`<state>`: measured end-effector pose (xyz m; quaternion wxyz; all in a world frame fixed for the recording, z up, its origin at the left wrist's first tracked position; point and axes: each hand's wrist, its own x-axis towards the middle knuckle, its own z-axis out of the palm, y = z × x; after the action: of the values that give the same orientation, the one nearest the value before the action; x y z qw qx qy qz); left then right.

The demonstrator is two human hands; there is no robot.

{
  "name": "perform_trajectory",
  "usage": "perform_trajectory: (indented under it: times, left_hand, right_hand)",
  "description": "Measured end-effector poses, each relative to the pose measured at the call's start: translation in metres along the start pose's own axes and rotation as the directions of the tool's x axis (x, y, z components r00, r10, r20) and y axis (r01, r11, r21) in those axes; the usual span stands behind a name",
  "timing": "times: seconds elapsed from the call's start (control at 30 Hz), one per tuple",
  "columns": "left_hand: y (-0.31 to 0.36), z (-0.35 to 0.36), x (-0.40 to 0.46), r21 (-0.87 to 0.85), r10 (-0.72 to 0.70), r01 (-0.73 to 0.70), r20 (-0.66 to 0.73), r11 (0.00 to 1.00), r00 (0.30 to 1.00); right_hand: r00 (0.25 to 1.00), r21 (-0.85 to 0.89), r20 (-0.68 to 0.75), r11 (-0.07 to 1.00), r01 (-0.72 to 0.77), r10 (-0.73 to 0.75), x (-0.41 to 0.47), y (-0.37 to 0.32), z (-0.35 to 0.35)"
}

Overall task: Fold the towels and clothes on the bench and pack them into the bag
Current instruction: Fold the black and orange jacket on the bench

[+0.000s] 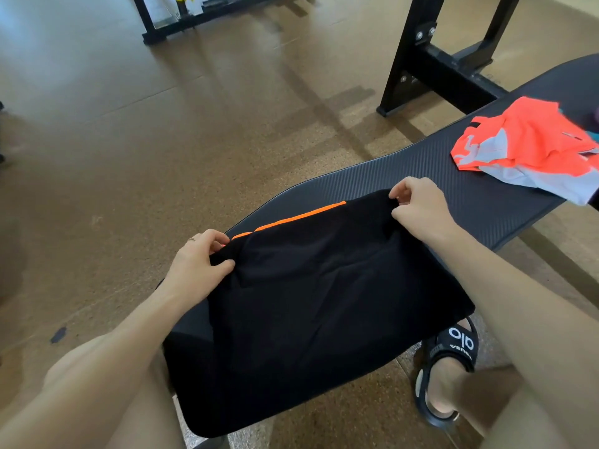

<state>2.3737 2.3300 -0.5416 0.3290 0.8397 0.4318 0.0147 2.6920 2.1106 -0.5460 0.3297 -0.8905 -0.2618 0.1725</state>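
A black garment (311, 306) with an orange stripe is lying spread on the near end of the bench (486, 186), its far corners being pinched by the left hand (197, 264) and right hand (418, 205), while farther right an orange and white garment (525, 147) is lying crumpled on the bench

Floor (162, 140): brown speckled cork-like sheet, seams visible, faintly glossy with pale daylight reflections at upper left. Dark smudge (58, 334) at lower left. Black steel rack frame (421, 56) stands at upper right, bolted joints. Second black frame base (181, 27) at top centre.
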Motion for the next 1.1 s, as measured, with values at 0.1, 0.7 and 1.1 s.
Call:
perform_trajectory:
  times: [0.1,0.7,1.1]
  left_hand:
    - [-0.001,-0.001,0.002,0.089,0.056,-0.056,-0.003,0.995,0.998]
    - [0.027,-0.023,0.028,0.278,-0.005,-0.09,0.322,0.956,0.947]
    - [0.057,-0.075,0.006,0.298,0.234,-0.348,0.359,0.889,0.904]
  right_hand:
    - [0.998,-0.003,-0.017,0.998,0.064,-0.064,0.0,-0.001,0.004]
    - [0.856,-0.482,0.261,0.708,0.516,-0.446,0.009,-0.016,0.028]
    - [0.816,-0.521,0.09,0.671,0.527,-0.571,-0.011,-0.049,-0.008]
